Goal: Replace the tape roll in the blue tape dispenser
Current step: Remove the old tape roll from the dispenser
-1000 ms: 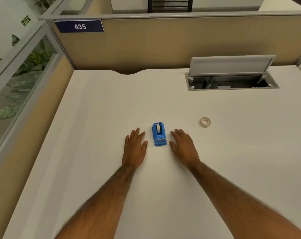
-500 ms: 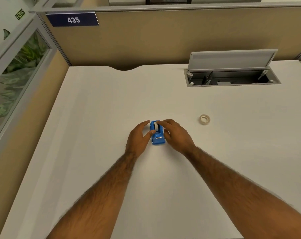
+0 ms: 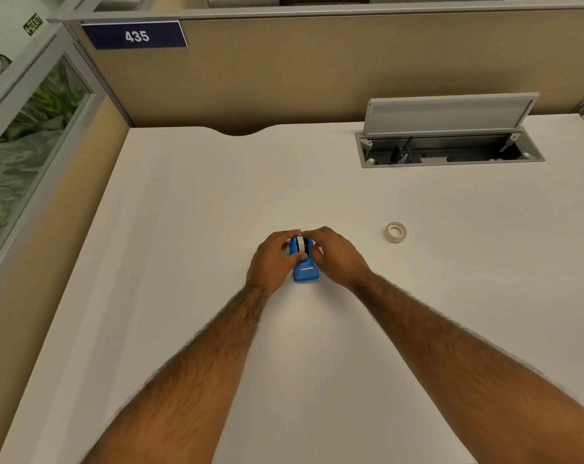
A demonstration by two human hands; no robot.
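Since ~1 s ago: both hands went from lying flat on the desk (image 3: 183,296) either side of the blue tape dispenser (image 3: 304,267) to closing in on it. Half a sec back the fingers were only just reaching it; now they wrap it.

Left hand (image 3: 272,259): fingers curled round the dispenser's left flank, thumb across near the front. We read this as bracing the body.

Right hand (image 3: 334,254): fingers curled over the right side and top, tips at the white tape roll (image 3: 300,244) seated in the cradle. Firm pinch on roll vs. just resting on it: can't tell, tips partly hidden.

Dispenser sits on desk, centre, w/ cutter end toward us. Old roll not yet out.

Spare tape roll (image 3: 396,232) lies flat, well apart to the right, untouched. Open cable tray (image 3: 451,152) at far right, irrelevant.

Judgement: task at start; removal step now in hand. Next prob. needs an upward pull on roll + hub while left holds the base down.
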